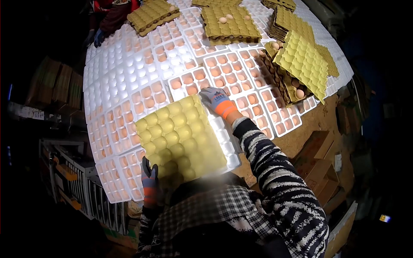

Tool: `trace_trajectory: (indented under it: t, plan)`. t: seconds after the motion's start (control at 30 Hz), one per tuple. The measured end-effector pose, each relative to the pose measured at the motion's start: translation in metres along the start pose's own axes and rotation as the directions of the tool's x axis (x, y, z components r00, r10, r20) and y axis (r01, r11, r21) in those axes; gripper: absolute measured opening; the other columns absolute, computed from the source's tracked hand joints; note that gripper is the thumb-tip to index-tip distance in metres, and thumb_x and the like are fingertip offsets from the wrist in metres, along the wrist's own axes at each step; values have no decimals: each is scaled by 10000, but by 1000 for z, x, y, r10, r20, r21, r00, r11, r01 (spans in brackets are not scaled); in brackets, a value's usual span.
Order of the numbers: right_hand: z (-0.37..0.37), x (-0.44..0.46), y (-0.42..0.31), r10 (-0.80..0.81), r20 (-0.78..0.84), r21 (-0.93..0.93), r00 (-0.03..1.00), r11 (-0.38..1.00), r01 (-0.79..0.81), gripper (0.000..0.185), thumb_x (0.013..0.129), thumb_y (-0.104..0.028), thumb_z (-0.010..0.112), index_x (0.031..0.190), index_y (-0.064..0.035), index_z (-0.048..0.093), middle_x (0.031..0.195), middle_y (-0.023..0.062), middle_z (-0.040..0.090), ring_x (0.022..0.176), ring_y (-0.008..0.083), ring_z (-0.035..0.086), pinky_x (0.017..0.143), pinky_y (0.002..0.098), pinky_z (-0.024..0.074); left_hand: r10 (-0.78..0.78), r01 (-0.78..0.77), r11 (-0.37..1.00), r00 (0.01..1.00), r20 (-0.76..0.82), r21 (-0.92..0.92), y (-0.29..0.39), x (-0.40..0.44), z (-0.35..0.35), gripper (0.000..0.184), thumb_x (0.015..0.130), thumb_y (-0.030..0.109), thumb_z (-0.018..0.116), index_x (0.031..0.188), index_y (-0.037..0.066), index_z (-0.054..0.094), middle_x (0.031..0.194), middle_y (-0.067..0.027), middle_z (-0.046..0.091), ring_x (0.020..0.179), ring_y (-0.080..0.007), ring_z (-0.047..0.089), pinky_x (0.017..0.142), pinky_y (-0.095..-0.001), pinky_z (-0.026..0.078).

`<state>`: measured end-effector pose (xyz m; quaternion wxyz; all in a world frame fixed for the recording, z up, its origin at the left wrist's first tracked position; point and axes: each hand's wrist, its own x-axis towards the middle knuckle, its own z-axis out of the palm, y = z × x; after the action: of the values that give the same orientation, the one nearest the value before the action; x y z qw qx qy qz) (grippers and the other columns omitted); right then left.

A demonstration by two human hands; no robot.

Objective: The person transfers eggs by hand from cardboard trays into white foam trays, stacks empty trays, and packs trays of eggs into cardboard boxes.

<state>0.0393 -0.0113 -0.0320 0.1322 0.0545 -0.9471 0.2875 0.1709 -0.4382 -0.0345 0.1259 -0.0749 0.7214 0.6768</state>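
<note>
The left hand (149,175) and right hand (214,99) are closed on opposite corners of a yellow tray (180,133) partly covering a white tray (232,160).

Eggs (300,93) fill row upon row of white trays (116,73) in what appears to be an egg-packing workroom, where stacked egg flats (292,26) crowd the far end. Cardboard boxes (318,174) lie about the dim floor, flattened cartons (56,81) line one side, and a co-worker (115,15) occupies the far corner.
</note>
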Motion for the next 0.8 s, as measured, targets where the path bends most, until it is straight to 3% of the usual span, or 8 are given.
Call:
trace_trajectory:
  t: [0.13,0.23,0.3,0.4,0.43,0.5,0.57,0.8]
  plan:
    - [-26,-21,-18,86,-60,213,995,974,-71,379,924,-205,626,1288,-103,642,1327,145,629,1228,349,576,1048,420,471,121,-119,991,992,-27,65,5,-5,3,648,990,-27,470,1595,18,245,1604,-157,341,1450,-243,363,1151,-335,334]
    - [-65,-71,-57,-308,22,-154,951,939,307,487,891,-161,623,1376,-143,585,1435,145,540,1331,348,511,1110,446,439,258,-256,966,963,-79,35,49,-11,26,622,994,35,486,1579,0,279,1578,-160,381,1379,-265,449,1111,-369,394]
    - [-89,-100,-60,-546,323,-633,773,483,605,535,832,-137,632,1359,-216,596,1425,137,527,1301,373,520,1087,458,465,339,-341,939,940,-44,-41,73,0,45,613,1002,82,505,1574,6,298,1565,-173,397,1339,-282,497,1094,-393,427]
    - [-137,-119,-59,-502,220,-396,836,737,547,504,894,-189,602,1385,-212,493,1474,134,460,1329,376,478,1107,483,447,347,-347,938,935,68,-21,120,17,74,632,1015,137,525,1582,10,277,1570,-167,396,1360,-296,484,1111,-409,419]
    - [-161,-130,-71,-214,89,151,973,968,199,553,980,-208,529,1493,-143,332,1529,129,402,1393,360,423,1161,489,399,330,-336,941,935,129,27,143,23,89,660,1005,138,545,1583,-4,259,1581,-162,380,1394,-292,445,1137,-406,387]
    - [-205,-142,-70,-4,27,482,1000,876,-10,642,1009,-146,544,1578,-94,251,1493,118,433,1405,371,428,1147,525,425,347,-350,936,905,245,-30,179,38,125,690,993,131,556,1587,-15,236,1597,-159,357,1446,-288,385,1180,-408,335]
    - [-267,-134,-48,-427,-151,-425,891,842,332,756,853,-8,704,1515,-250,430,1321,110,571,1296,433,538,1026,517,549,483,-454,875,816,317,-165,203,55,156,690,983,106,531,1591,-11,228,1609,-167,334,1473,-295,352,1209,-418,293]
    - [-415,-157,92,-257,-470,-517,845,856,-27,369,889,-59,590,1239,-79,702,1256,121,654,1358,379,498,1129,452,408,566,-587,810,769,299,-24,181,53,161,662,974,79,484,1586,-8,248,1626,-167,307,1486,-305,334,1219,-436,273]
